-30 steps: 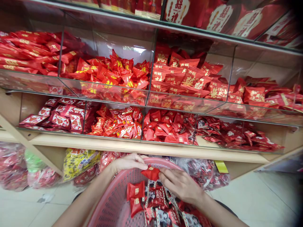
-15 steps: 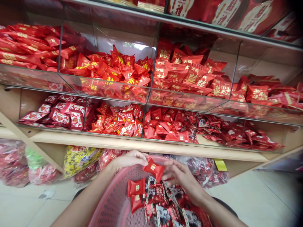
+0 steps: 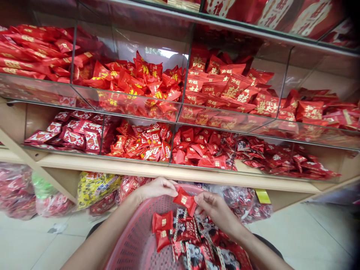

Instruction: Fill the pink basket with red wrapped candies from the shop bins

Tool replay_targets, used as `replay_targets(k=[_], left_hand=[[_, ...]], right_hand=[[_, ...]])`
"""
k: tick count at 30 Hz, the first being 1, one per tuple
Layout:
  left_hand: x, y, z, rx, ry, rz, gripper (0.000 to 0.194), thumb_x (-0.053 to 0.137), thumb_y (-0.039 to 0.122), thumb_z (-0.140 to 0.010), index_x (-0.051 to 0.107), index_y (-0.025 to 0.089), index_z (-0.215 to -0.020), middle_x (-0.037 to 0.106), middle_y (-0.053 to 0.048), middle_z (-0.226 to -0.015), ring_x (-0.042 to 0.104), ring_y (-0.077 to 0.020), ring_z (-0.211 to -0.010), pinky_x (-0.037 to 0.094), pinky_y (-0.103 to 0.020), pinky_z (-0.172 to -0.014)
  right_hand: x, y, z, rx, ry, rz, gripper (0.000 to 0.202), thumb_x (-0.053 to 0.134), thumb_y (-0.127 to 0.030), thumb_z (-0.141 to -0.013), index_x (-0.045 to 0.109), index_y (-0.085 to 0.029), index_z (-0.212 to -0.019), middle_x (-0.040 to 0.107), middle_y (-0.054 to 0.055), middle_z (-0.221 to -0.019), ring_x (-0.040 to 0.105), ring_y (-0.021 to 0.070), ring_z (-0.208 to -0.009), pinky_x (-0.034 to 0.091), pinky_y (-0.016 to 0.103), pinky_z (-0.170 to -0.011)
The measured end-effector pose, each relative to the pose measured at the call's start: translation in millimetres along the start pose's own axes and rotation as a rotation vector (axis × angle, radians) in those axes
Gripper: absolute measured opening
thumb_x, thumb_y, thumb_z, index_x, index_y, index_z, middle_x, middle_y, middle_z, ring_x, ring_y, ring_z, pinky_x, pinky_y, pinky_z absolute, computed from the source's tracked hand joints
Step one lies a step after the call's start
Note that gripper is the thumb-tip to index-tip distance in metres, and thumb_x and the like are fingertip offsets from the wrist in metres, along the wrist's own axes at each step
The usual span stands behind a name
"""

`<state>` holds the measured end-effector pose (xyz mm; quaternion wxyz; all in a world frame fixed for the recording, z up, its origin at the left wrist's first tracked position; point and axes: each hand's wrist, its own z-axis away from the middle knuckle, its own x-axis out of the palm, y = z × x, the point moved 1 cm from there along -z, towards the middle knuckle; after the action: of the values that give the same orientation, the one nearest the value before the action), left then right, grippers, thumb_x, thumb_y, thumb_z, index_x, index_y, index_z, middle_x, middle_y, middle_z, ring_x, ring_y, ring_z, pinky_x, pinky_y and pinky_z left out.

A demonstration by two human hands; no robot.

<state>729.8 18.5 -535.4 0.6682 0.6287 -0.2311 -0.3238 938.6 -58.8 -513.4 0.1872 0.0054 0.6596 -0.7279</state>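
Observation:
Between my two hands is a small red candy packet [image 3: 185, 200] with gold characters, held over the far side of a pink plastic basket [image 3: 132, 228]. My left hand [image 3: 159, 188] pinches its left end at the basket's far rim. The fingers of my right hand [image 3: 213, 208] are closed on its right end. Two similar red packets [image 3: 162, 221] lie in the basket. Beside them, under my right hand, is a pile of red, black and white packets [image 3: 197, 240]. My right forearm hides part of this pile.
Ahead stands a wooden shelf [image 3: 112, 164] with clear-walled compartments full of red-wrapped sweets [image 3: 194, 146]. Below it are plastic bags of sweets, one yellow [image 3: 97, 189] and others red [image 3: 239, 200]. Pale floor tiles [image 3: 317, 232] show on both sides.
My right hand's fingers have closed on the right end of the red packet, having been loose beside it before. The packet has tilted slightly. My left hand keeps its pinch.

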Motion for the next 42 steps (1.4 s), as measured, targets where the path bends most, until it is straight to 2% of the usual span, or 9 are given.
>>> replay_targets(k=[3,7,15,21,26,30,33,39,42], left_hand=[[0.6,-1,-2,-0.016,0.040,-0.024,0.023,0.069,0.034,-0.065,0.071,0.015,-0.076,0.068,-0.003,-0.089,0.058,-0.0157,-0.079,0.041,-0.025,-0.077],[2.2,-1,-3,-0.022,0.030,-0.038,0.021,0.070,0.033,-0.064,0.069,0.013,-0.070,0.066,-0.001,-0.073,0.056,-0.0123,-0.067,0.041,-0.023,-0.068],[1.0,-4,-2,0.020,-0.005,0.023,0.023,0.066,0.035,-0.069,0.064,0.012,-0.067,0.061,0.001,-0.072,0.050,-0.0097,-0.065,0.037,-0.021,-0.066],[-0.4,-7,-3,0.004,0.001,0.048,0.024,0.066,0.036,-0.070,0.059,0.013,-0.065,0.053,0.004,-0.061,0.044,-0.0080,-0.059,0.034,-0.021,-0.061],[-2.8,-12,-4,0.015,0.012,0.064,0.025,0.065,0.038,-0.071,0.060,0.013,-0.070,0.059,0.001,-0.073,0.048,-0.0099,-0.066,0.036,-0.022,-0.065],[-3.7,-16,-3,0.002,0.032,0.085,0.024,0.064,0.037,-0.072,0.061,0.014,-0.074,0.061,0.000,-0.078,0.049,-0.0095,-0.066,0.037,-0.021,-0.065],[-2.7,-15,-4,0.008,0.037,0.101,0.024,0.065,0.036,-0.072,0.062,0.013,-0.075,0.062,0.000,-0.080,0.050,-0.0094,-0.067,0.038,-0.021,-0.066],[2.5,-1,1,-0.030,0.047,0.108,0.033,0.053,0.044,-0.081,0.067,0.015,-0.089,0.066,-0.004,-0.088,0.056,-0.0137,-0.077,0.040,-0.024,-0.075],[3.4,7,5,-0.046,0.099,0.046,0.040,0.044,0.049,-0.084,0.068,0.017,-0.091,0.066,-0.004,-0.098,0.057,-0.0165,-0.088,0.038,-0.027,-0.085]], right_hand=[[-1,0,1,-0.037,-0.044,0.077,0.027,0.046,-0.041,-0.084,0.055,-0.020,-0.068,0.059,-0.002,-0.057,0.051,0.0104,-0.047,0.042,0.023,-0.048],[2,0,0,-0.075,-0.057,0.173,0.030,0.043,-0.039,-0.086,0.056,-0.020,-0.067,0.060,-0.002,-0.059,0.050,0.0095,-0.047,0.040,0.021,-0.046],[-1,-2,-5,-0.023,-0.042,0.089,0.029,0.048,-0.041,-0.082,0.057,-0.019,-0.066,0.059,-0.001,-0.056,0.053,0.0104,-0.049,0.043,0.023,-0.050],[-6,10,-13,0.024,-0.020,-0.011,0.035,0.054,-0.048,-0.076,0.058,-0.016,-0.064,0.059,0.000,-0.055,0.052,0.0094,-0.048,0.042,0.022,-0.050],[-3,13,-11,0.115,-0.038,-0.196,0.034,0.059,-0.050,-0.073,0.056,-0.016,-0.069,0.058,-0.001,-0.062,0.057,0.0105,-0.058,0.047,0.023,-0.055],[4,8,-4,0.222,-0.103,-0.308,0.030,0.067,-0.043,-0.069,0.056,-0.018,-0.081,0.060,-0.001,-0.075,0.063,0.0145,-0.069,0.049,0.026,-0.062],[5,8,-4,0.194,-0.074,-0.347,0.029,0.068,-0.040,-0.068,0.057,-0.019,-0.082,0.060,-0.001,-0.076,0.064,0.0156,-0.071,0.049,0.029,-0.067],[-9,11,-7,0.104,-0.050,-0.202,0.029,0.063,-0.044,-0.072,0.059,-0.016,-0.079,0.061,0.000,-0.071,0.060,0.0138,-0.066,0.047,0.029,-0.065],[-9,1,0,0.047,-0.122,-0.044,0.025,0.056,-0.042,-0.078,0.059,-0.017,-0.081,0.060,0.000,-0.068,0.057,0.0129,-0.065,0.045,0.027,-0.063]])
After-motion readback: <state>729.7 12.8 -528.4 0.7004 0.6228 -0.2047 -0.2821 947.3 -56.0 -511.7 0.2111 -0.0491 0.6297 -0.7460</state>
